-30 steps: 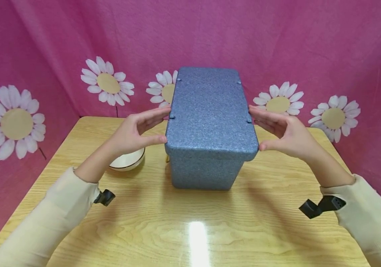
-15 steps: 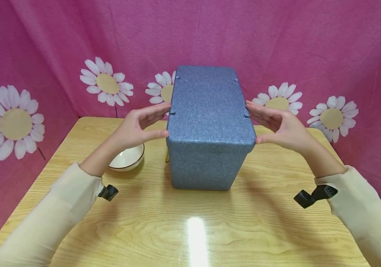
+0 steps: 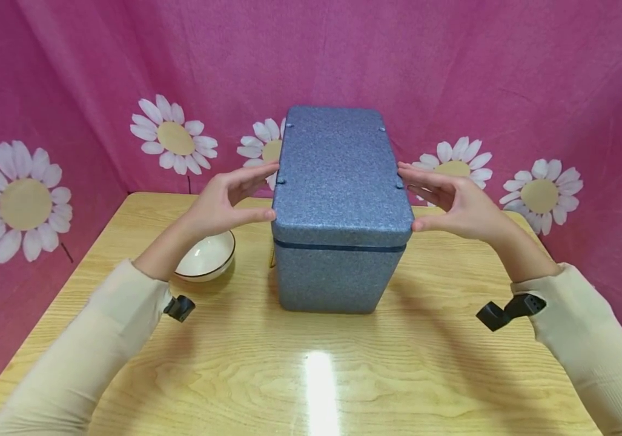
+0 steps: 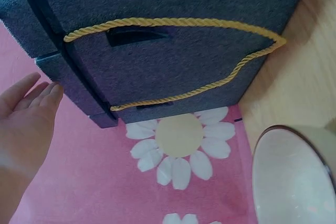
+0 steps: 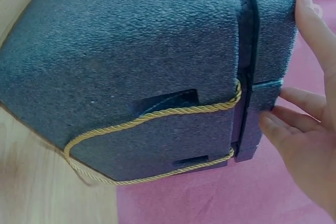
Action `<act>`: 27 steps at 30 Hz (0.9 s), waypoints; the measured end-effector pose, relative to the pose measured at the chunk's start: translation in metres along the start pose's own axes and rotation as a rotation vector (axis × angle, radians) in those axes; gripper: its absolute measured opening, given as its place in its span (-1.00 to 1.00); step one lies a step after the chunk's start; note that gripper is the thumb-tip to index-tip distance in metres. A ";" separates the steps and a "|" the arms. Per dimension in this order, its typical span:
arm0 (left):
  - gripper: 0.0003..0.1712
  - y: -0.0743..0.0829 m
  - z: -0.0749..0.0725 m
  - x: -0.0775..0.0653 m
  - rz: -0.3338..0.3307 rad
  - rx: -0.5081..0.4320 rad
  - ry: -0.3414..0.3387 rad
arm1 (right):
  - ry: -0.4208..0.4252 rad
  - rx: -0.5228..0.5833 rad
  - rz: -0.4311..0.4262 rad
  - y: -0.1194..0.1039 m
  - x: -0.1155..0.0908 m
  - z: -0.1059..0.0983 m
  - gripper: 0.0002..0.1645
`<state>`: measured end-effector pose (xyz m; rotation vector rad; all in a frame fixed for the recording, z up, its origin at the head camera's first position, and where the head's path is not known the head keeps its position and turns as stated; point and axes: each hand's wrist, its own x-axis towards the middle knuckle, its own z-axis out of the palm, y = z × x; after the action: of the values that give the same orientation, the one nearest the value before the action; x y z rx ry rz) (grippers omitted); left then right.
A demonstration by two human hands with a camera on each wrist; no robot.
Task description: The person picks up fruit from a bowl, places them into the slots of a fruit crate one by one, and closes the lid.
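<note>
A speckled blue-grey foam box [image 3: 332,278] stands on the table with its matching lid [image 3: 338,181] over it. Along the front, a thin dark seam separates lid and box. At the lid's left edge, my left hand [image 3: 229,203] has its fingers extended and thumb by the near corner. My right hand [image 3: 460,206] mirrors it on the right, fingertips and thumb touching the lid's side. Yellow rope handles show on both sides: a left rope [image 4: 173,22] in the left wrist view and a right rope [image 5: 173,112] in the right wrist view. Each loops from near the rim down the wall.
A white bowl [image 3: 207,257] with a dark rim stands left of the box, partly behind my left forearm. The wooden table [image 3: 234,375] reaches back to a pink curtain [image 3: 354,54] printed with daisies. Dark straps with camera mounts sit at both wrists.
The lid has come down and slightly away from me, with both hands moving along with it. Its front overhang has given way to a thin dark seam. The box and bowl have stayed put.
</note>
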<state>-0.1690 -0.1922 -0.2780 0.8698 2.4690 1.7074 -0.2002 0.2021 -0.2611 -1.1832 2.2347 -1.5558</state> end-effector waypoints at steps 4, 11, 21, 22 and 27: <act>-0.21 0.004 -0.003 0.000 0.051 0.081 -0.038 | -0.020 -0.038 -0.031 -0.002 0.003 -0.001 -0.11; -0.21 0.012 -0.007 0.008 0.092 0.281 -0.039 | 0.000 -0.080 -0.128 -0.001 0.009 -0.002 -0.18; -0.24 0.021 -0.010 0.030 0.098 0.326 -0.054 | 0.113 0.031 -0.098 -0.008 0.023 0.000 -0.15; -0.26 0.020 -0.010 0.031 0.088 0.305 -0.054 | 0.115 0.063 -0.100 -0.008 0.025 0.001 -0.15; -0.28 0.013 -0.010 0.030 0.087 0.253 -0.064 | 0.105 0.089 -0.127 -0.006 0.027 0.002 -0.16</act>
<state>-0.1922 -0.1839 -0.2535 1.0492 2.6799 1.3821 -0.2142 0.1811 -0.2496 -1.2685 2.1655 -1.7848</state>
